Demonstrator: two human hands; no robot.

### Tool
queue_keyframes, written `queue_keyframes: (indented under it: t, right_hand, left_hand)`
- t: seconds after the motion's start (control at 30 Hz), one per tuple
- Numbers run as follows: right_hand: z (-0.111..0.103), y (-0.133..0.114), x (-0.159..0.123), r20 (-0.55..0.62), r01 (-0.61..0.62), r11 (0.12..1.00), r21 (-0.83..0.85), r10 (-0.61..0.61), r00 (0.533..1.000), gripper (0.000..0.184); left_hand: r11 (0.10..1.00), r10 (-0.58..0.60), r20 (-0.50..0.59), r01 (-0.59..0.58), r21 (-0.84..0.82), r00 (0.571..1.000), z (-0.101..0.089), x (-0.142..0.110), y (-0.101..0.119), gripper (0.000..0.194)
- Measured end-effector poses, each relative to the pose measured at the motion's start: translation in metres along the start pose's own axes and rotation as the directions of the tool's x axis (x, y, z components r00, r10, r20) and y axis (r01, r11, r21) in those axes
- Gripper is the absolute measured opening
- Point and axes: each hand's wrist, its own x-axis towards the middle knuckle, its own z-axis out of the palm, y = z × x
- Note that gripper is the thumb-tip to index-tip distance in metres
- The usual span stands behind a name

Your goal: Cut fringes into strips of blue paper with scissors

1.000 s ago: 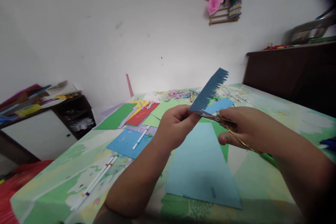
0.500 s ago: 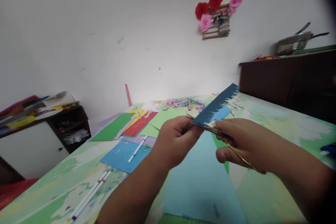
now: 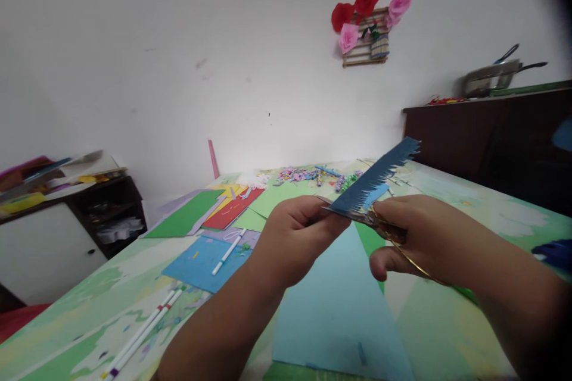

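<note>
A dark blue paper strip (image 3: 373,180) with a fringed lower edge slants up to the right between my hands. My left hand (image 3: 297,235) is closed, pinching the strip's near end between thumb and fingers. My right hand (image 3: 411,235) is closed round the gold handles of a pair of scissors (image 3: 395,242), thumb through one loop. The scissor blades lie across the strip's near end, close to my left fingertips. Below my hands a light blue paper sheet (image 3: 333,309) lies on the table.
On the patterned tablecloth (image 3: 473,333) are a blue sheet (image 3: 192,265), a green sheet (image 3: 187,214) and a red sheet (image 3: 235,208). White felt-tip pens (image 3: 143,330) lie at the left front. Paper scraps (image 3: 297,174) are heaped at the back, beside the wall.
The strip has tilted slightly and its far end sits a little further right. Both hands keep their hold. The scissors' handles have shifted slightly, and the whole view has turned a little.
</note>
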Motion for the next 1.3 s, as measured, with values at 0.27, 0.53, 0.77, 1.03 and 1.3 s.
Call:
queue_keyframes:
  t: [0.27, 0.53, 0.77, 1.03, 1.3]
  right_hand:
    - [-0.008, -0.009, -0.004, 0.076, 0.002, 1.0, 0.015, -0.003, 0.997, 0.046]
    - [-0.008, -0.016, -0.006, 0.088, -0.068, 0.997, -0.04, 0.071, 0.994, 0.053]
    - [-0.005, -0.016, -0.008, 0.005, -0.049, 0.993, -0.111, 0.05, 0.999, 0.057]
    - [-0.005, -0.015, -0.005, -0.026, -0.034, 0.995, -0.091, 0.032, 0.999, 0.054]
    - [-0.001, -0.009, -0.004, -0.124, -0.016, 0.989, -0.149, -0.002, 0.992, 0.058]
  left_hand:
    - [0.979, 0.092, -0.087, -0.074, 0.188, 0.992, 0.0, -0.006, 0.002, 0.024]
    - [0.926, 0.238, -0.054, -0.211, 0.312, 0.97, 0.0, -0.006, 0.002, 0.021]
    - [0.94, 0.229, -0.02, -0.216, 0.264, 0.973, -0.001, -0.006, 0.003, 0.016]
    - [0.992, 0.064, -0.021, -0.062, 0.108, 0.998, -0.004, -0.006, 0.006, 0.013]
    - [1.0, -0.03, 0.04, 0.03, -0.005, 0.999, -0.005, -0.003, 0.005, 0.009]
